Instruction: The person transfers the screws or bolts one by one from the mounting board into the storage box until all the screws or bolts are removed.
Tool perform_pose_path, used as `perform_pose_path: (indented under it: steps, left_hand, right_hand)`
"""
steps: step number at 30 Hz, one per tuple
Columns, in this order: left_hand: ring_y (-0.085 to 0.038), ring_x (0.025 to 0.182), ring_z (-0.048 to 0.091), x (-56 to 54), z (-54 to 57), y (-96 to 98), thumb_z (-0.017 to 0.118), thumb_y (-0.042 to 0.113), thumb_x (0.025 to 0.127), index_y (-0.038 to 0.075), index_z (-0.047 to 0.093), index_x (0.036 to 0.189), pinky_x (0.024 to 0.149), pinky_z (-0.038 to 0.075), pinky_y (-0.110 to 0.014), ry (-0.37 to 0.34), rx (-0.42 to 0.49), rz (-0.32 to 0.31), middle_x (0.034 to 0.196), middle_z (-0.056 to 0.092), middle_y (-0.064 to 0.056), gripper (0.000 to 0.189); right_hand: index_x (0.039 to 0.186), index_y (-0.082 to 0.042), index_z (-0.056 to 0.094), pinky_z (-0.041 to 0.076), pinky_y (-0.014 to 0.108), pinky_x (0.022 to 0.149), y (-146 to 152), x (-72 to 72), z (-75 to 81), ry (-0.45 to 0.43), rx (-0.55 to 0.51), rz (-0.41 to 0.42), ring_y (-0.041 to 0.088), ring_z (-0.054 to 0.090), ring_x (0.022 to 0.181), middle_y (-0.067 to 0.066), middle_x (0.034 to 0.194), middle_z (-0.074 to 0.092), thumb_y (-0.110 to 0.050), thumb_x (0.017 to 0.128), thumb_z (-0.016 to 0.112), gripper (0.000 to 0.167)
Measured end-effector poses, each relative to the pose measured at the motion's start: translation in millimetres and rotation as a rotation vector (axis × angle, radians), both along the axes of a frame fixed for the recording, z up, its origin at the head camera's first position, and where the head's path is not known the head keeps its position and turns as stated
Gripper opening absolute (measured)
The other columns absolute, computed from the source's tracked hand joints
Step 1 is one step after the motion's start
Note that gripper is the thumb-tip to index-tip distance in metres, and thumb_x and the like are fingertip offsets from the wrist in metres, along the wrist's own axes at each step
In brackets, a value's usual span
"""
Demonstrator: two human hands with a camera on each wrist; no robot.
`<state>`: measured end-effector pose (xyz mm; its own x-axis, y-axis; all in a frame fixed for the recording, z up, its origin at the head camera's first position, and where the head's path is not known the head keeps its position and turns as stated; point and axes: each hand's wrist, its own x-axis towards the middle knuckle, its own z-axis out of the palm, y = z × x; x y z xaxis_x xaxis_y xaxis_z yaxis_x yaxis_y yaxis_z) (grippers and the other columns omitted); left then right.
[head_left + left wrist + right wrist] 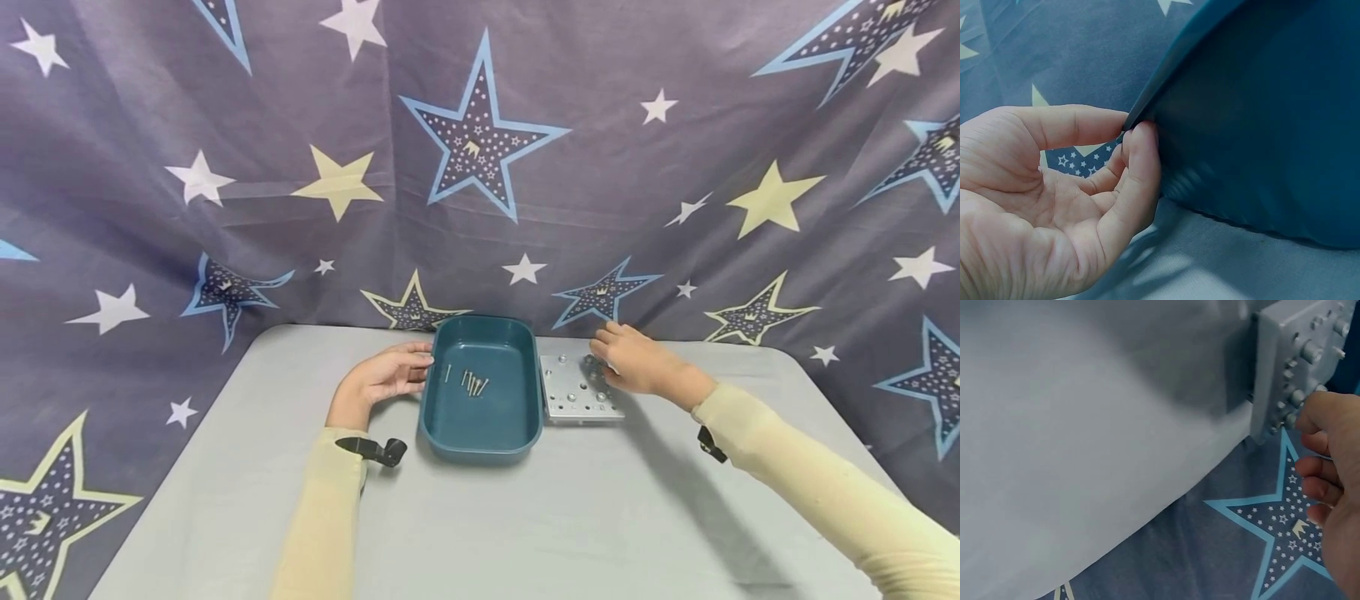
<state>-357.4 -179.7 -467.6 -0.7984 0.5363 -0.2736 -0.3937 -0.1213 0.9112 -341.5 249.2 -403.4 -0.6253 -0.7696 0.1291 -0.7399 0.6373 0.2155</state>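
A teal rectangular tray (480, 455) stands on the table, and a few thin screws (472, 384) lie inside it. My left hand (390, 372) pinches the tray's left rim between thumb and fingers, as the left wrist view shows close up. Right of the tray is a silver metal plate (561, 409) with holes and several bolts (1312, 351) standing out of its face. At the plate's far right part, my right hand (637, 360) has its fingers curled and its fingertips at a bolt. The tips' exact hold on it is partly hidden.
A pale cloth covers the table (480, 533). Behind it hangs a dark curtain (315, 250) printed with stars, meeting the table's back edge close to both hands. Black straps (362, 447) with small cameras sit on the wrists.
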Motion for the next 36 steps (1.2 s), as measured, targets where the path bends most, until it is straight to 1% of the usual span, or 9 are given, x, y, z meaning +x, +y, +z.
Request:
perform_pose_path:
  steps: [5, 10, 16, 29, 36]
  left_hand:
    - [-0.009, 0.090, 0.067, -0.1, 0.3, 0.3, 0.046, 0.003, 0.105, -0.001, 0.037, 0.142, 0.079, 0.057, -0.027, 0.000, -0.009, 0.010, 0.100, 0.069, 0.003, 0.038]
    - [-0.009, 0.087, 0.066, -0.4, 0.4, 0.7, 0.046, 0.003, 0.105, -0.001, 0.037, 0.140, 0.077, 0.057, -0.026, 0.004, -0.006, 0.006, 0.099, 0.068, 0.003, 0.037]
    - [-0.009, 0.085, 0.066, -1.9, -1.6, 1.0, 0.045, 0.002, 0.105, -0.004, 0.034, 0.143, 0.076, 0.056, -0.025, -0.001, -0.002, 0.007, 0.098, 0.068, 0.002, 0.040]
    - [-0.009, 0.083, 0.066, -0.6, -0.5, 0.9, 0.045, 0.001, 0.104, -0.001, 0.039, 0.136, 0.074, 0.057, -0.025, -0.006, 0.011, 0.011, 0.095, 0.069, 0.002, 0.032]
    - [-0.009, 0.084, 0.066, -0.6, -0.9, -0.1, 0.045, 0.002, 0.104, -0.003, 0.036, 0.141, 0.074, 0.057, -0.025, -0.009, 0.008, 0.012, 0.096, 0.068, 0.002, 0.038]
  right_hand:
    - [0.093, -0.005, 0.062, 0.044, 0.040, 0.075, 1.9, -1.5, -7.5, 0.076, 0.026, 0.040, 0.025, 0.050, 0.085, 0.005, 0.085, 0.054, -0.005, 0.072, 0.076, 0.025]
    - [0.097, -0.005, 0.064, 0.044, 0.041, 0.079, 3.0, -5.0, -13.2, 0.130, 0.051, 0.042, 0.027, 0.051, 0.091, 0.007, 0.090, 0.059, -0.008, 0.072, 0.078, 0.029]
    - [0.100, -0.004, 0.065, 0.047, 0.043, 0.081, 2.2, -6.2, -13.6, 0.130, 0.066, 0.040, 0.028, 0.053, 0.093, 0.008, 0.094, 0.060, -0.008, 0.072, 0.081, 0.032]
    - [0.102, -0.003, 0.065, 0.050, 0.045, 0.086, 2.1, -6.4, -10.5, 0.117, 0.104, 0.035, 0.028, 0.056, 0.095, 0.009, 0.096, 0.062, -0.007, 0.075, 0.081, 0.031]
    - [0.101, -0.002, 0.067, 0.050, 0.043, 0.086, -1.2, -7.3, -11.1, 0.110, 0.117, 0.038, 0.027, 0.056, 0.094, 0.009, 0.096, 0.064, -0.007, 0.075, 0.081, 0.030]
